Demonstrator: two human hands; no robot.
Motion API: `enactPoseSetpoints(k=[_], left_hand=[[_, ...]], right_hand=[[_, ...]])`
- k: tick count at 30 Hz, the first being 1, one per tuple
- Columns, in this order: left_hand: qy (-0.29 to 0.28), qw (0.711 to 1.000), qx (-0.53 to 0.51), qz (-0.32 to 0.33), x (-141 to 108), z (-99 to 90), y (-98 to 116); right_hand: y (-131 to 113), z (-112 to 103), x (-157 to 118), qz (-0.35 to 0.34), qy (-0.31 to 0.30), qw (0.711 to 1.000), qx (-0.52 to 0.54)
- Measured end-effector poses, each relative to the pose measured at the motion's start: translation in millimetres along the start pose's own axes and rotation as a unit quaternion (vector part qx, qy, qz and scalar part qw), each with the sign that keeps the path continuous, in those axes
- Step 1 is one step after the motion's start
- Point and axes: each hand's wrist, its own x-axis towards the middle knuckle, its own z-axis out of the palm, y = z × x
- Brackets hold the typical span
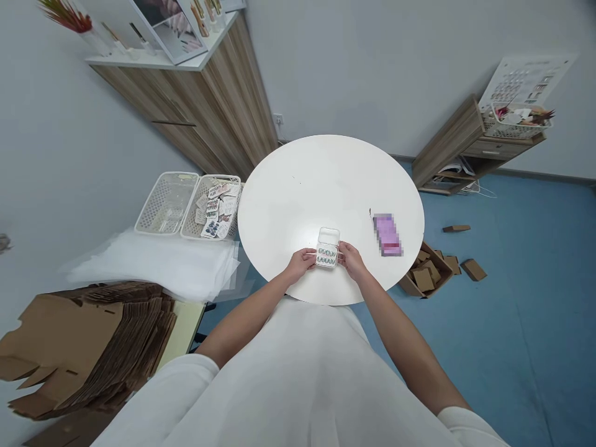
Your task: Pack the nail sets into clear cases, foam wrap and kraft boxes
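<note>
Here the left hand [300,266] and right hand [352,261] grip the open case [328,246] from both sides, near the tabletop's [326,180] front edge! Uneven finger pressure could tip it, spilling the small pieces [326,256] with its lid open.

**Small packing room, apparently**

Stocked with flattened cardboard boxes [139,338], translucent sheets [158,264], a basket [188,225] of printed cards [227,205] and a carton [410,287] of small brown boxes [423,279]. Decorated with a framed picture [179,34] atop a wood-grain cabinet [228,99].
</note>
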Motion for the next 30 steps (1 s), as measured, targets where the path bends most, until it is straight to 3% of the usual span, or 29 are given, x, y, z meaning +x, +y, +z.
enactPoseSetpoints(k=[6, 13, 21, 30], left_hand=[[-0.016, 1.000, -0.003, -0.023, -1.9, 2.9, 2.9], [-0.032, 0.999, -0.009, -0.020, -2.7, 2.9, -0.8], [-0.021, 0.997, -0.069, -0.037, -7.9, 3.2, 1.2], [-0.006, 0.996, -0.081, -0.028, -7.9, 9.7, -0.1]], right_hand=[[-8.4, -10.7, 0.7, 0.005, -0.003, 1.000, 0.006], [-14.3, -8.8, -4.7, -0.015, -0.026, 1.000, 0.007], [-7.9, -13.6, -15.8, -0.027, -0.103, 0.994, 0.006], [-2.6, -10.5, -34.4, -0.024, -0.080, 0.994, 0.066]])
